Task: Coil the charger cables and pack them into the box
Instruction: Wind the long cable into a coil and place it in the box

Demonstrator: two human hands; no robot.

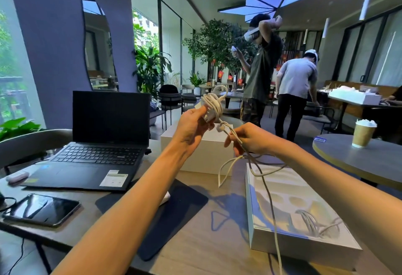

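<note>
A wooden worktop (195, 242) in a plant-filled café carries an open laptop (108, 122), a phone (41, 209), a dark mat (174, 209) and two white boxes. Above it the left grip (192, 126) curls round a charger brick (212, 105) wound with white cable, held over the closed box (208, 157). The right grip (253, 138) pinches loose cable strands (264, 185) just beside it. Their length trails down across the open box (282, 244), where another coiled cable (311, 222) lies in its tray.

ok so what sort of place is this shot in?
Probably a café or co-working lounge: a paper coffee cup on a round table, more tables and chairs behind, big potted plants by tall windows. The left hand and right hand hold a charger cable.
</note>
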